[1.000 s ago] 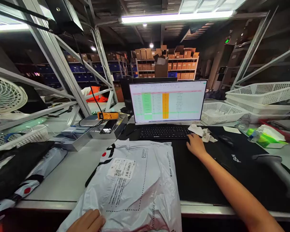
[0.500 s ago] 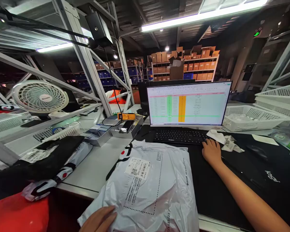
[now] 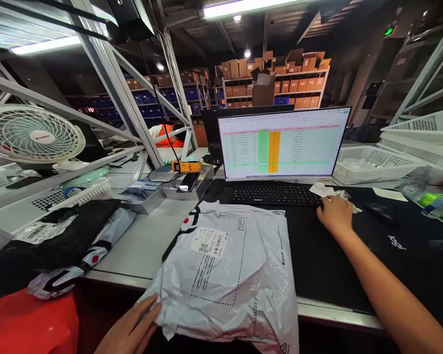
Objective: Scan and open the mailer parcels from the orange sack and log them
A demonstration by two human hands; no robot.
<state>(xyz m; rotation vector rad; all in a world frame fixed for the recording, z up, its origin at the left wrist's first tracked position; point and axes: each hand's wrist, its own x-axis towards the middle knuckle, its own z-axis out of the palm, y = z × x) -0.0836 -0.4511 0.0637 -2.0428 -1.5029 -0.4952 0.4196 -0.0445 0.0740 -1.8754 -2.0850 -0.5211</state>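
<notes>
A white plastic mailer bag with a shipping label lies on the desk in front of me and hangs over its near edge. My left hand lies at the bag's lower left corner, fingers stretched out against it. My right hand rests on the black desk mat at the right end of the black keyboard, fingers curled down, beside crumpled white paper. The monitor behind shows a spreadsheet with green and orange columns.
A black mouse lies right of my hand. White mesh baskets stand at the right. A white fan, metal rack struts, a tray with a phone and dark and white bags fill the left. Red fabric sits lower left.
My view swung left, then back a little. My right hand slid from the keyboard's right end toward the crumpled paper. My left hand moved to the bag's corner and its fingers spread.
</notes>
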